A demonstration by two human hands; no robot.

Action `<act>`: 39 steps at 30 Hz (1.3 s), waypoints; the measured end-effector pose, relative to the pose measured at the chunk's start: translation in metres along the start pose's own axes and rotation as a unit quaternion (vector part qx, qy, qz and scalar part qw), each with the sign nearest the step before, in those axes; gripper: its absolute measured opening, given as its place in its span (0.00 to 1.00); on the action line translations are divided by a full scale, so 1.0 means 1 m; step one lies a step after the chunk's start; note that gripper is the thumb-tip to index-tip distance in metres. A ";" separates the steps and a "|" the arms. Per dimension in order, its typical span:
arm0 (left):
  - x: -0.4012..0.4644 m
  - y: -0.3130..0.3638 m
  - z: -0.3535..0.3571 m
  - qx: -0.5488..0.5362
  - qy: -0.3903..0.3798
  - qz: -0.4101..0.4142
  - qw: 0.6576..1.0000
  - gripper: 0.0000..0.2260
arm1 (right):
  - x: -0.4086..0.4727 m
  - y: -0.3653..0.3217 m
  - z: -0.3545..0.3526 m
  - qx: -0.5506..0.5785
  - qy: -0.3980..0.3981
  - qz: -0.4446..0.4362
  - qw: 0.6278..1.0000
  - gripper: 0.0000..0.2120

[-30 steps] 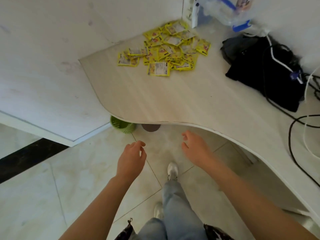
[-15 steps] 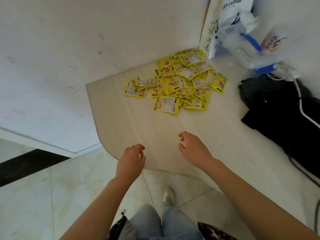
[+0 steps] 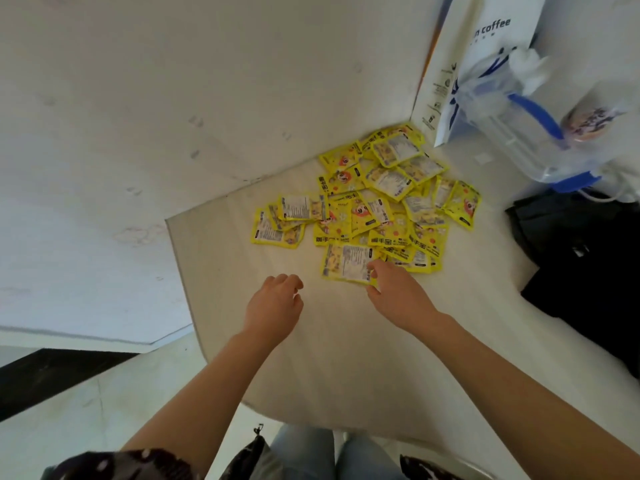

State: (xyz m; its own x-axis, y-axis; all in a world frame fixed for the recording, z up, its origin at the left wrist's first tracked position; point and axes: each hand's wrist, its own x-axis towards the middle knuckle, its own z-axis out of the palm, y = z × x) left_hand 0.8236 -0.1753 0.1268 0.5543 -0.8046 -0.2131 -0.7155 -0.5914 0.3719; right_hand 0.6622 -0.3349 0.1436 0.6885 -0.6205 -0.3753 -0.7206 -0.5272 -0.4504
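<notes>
A heap of several yellow snack packets [image 3: 381, 202] lies on the pale wooden table [image 3: 242, 258] near the wall corner. The nearest packet [image 3: 346, 263] lies face down, its white label up. My right hand [image 3: 394, 292] is at that packet's near right corner, with forefinger and thumb closing on the edge. My left hand [image 3: 273, 306] hovers over bare table to the left of it, fingers loosely curled, holding nothing.
A white paper coffee bag [image 3: 485, 46] stands in the back corner. Beside it sits a clear plastic bag with blue handles [image 3: 519, 123]. A black bag [image 3: 581, 271] lies at the right. The table's curved edge [image 3: 194, 306] drops to a tiled floor at left.
I have stepped closer, so the table and the packets fill more of the view. Both hands moved forward over the table, and my right hand reached the nearest packet.
</notes>
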 end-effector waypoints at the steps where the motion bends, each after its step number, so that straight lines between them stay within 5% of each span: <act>1: 0.012 -0.004 -0.004 0.004 -0.004 0.009 1.000 0.12 | 0.007 -0.003 -0.001 -0.002 0.003 0.003 1.000 0.19; 14: 0.134 -0.020 -0.027 0.041 -0.029 0.091 0.995 0.11 | 0.083 -0.036 0.015 -0.253 0.036 0.030 0.966 0.18; 28: 0.222 -0.016 -0.029 0.062 -0.099 0.028 0.993 0.26 | 0.100 -0.036 0.016 -0.276 0.013 0.008 0.961 0.22; 39: 0.215 -0.014 -0.029 0.051 -0.006 0.067 0.996 0.25 | 0.098 -0.039 0.014 -0.257 0.007 -0.033 0.966 0.21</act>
State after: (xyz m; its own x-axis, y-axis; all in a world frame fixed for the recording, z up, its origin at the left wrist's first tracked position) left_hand 0.9650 -0.3381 0.1025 0.4470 -0.8765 -0.1788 -0.8222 -0.4813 0.3039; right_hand 0.7590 -0.3666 0.1130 0.7355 -0.5817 -0.3473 -0.6230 -0.7821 -0.0095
